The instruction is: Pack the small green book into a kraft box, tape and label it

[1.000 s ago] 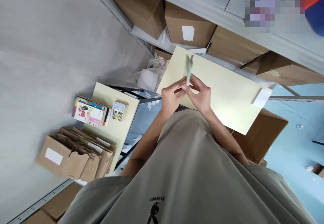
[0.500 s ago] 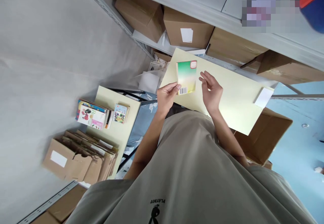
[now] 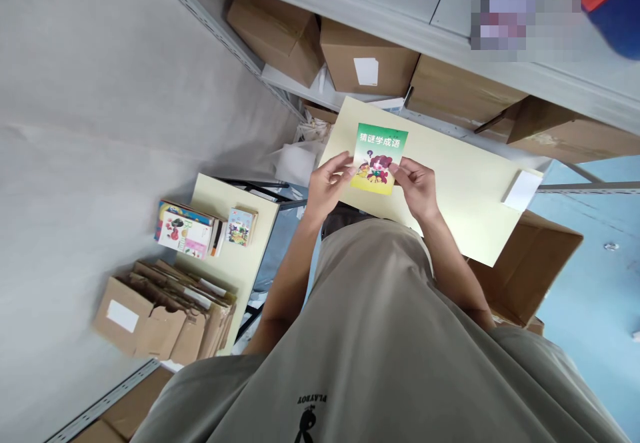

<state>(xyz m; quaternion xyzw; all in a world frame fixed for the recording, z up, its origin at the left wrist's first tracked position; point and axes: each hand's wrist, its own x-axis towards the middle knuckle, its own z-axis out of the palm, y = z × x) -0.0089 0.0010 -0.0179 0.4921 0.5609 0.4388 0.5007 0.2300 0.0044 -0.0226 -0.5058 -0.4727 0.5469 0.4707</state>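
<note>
Booklet (image 3: pixel 380 158) flipped from edge-on 1.0 s ago, through its barcoded back 0.5 s ago, to cover facing up now. Right hand (image 3: pixel 416 189), open and apart 0.5 s ago, back pinching the booklet's right edge, with left hand (image 3: pixel 327 186) on the left edge. Now held over the table's (image 3: pixel 465 189) near-left corner.

Booklet (image 3: pixel 380 158): green top w/ white characters, yellow lower half, cartoon figures in red/purple. Table (image 3: pixel 465 189): pale yellow. White card (image 3: pixel 520 190). Cartons (image 3: pixel 367 63): brown w/ white labels. Book stack (image 3: pixel 186 228): multicolour covers. Shirt (image 3: pixel 380 349): grey-green, black print.
</note>
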